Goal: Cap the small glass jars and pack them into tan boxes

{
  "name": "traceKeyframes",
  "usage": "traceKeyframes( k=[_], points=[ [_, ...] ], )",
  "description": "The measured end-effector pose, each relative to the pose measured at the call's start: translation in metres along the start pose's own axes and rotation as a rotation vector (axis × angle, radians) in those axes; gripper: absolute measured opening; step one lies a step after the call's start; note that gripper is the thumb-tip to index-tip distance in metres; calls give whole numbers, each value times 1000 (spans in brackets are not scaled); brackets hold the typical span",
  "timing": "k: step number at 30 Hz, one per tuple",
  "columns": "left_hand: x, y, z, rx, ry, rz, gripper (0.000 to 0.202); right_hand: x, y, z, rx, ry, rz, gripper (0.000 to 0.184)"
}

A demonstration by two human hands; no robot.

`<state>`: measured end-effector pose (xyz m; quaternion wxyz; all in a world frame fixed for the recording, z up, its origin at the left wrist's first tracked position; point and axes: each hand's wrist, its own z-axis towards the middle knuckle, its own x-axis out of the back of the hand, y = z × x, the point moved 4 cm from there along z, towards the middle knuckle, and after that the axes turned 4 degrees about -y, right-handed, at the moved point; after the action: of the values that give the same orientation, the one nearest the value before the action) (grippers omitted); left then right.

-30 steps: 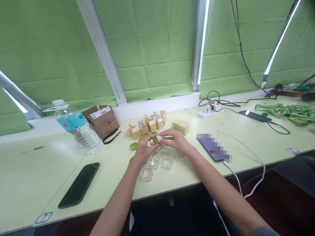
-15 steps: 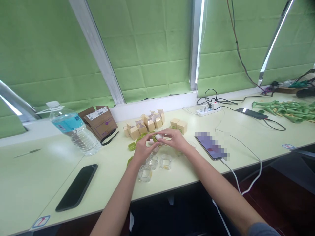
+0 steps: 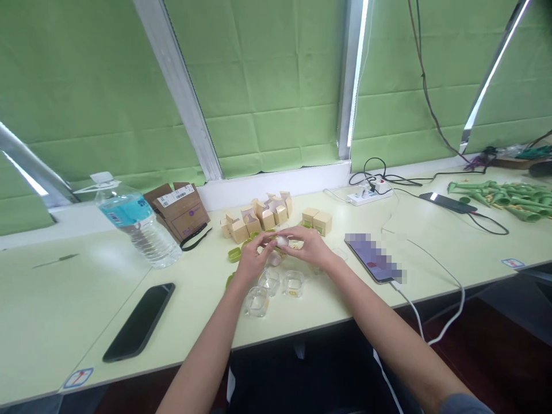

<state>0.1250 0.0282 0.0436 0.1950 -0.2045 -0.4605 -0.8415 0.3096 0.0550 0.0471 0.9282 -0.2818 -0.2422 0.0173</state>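
Over the middle of the table, my left hand [image 3: 252, 259] and my right hand [image 3: 309, 246] meet around a small white round piece [image 3: 282, 241]. Fingers and thumbs of both hands are closed about it. A pale pinkish ball [image 3: 274, 259] sits on the table just below them. Nearer to me stand small clear plastic containers [image 3: 257, 301], [image 3: 294, 283] with yellow marks. Small green trays [image 3: 234, 255] lie beside and behind my left hand, partly hidden by it.
Several opened small cardboard boxes [image 3: 252, 220] stand behind my hands, with closed ones [image 3: 322, 223] to the right. A water bottle [image 3: 142, 230], brown carton [image 3: 183, 215] and black phone [image 3: 140, 322] are left. A charging phone [image 3: 373, 259], power strip [image 3: 368, 195] and green parts [image 3: 502, 198] are right.
The white piece shows more clearly between my fingers, and the green rim seen around it before is now mostly out of sight. My view has shifted slightly left.
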Motion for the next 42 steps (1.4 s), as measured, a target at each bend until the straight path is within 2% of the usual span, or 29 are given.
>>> traceKeyframes(
  k=[9, 15, 19, 29, 42],
  points=[
    [-3, -6, -2, 53, 22, -99, 33, -2, -2, 2, 26, 30, -31, 35],
    [-2, -1, -1, 53, -15, -145, 30, -3, -1, 3, 57, 17, -71, 36],
    [-5, 4, -2, 37, -15, -114, 26, -4, -1, 3, 63, 25, -116, 36],
    [-5, 17, -3, -33, 84, 93, 15, -9, -4, 4, 71, 121, -167, 27],
    [-8, 15, -2, -33, 55, 123, 18, -12, 5, 3, 34, 87, -175, 30]
  ],
)
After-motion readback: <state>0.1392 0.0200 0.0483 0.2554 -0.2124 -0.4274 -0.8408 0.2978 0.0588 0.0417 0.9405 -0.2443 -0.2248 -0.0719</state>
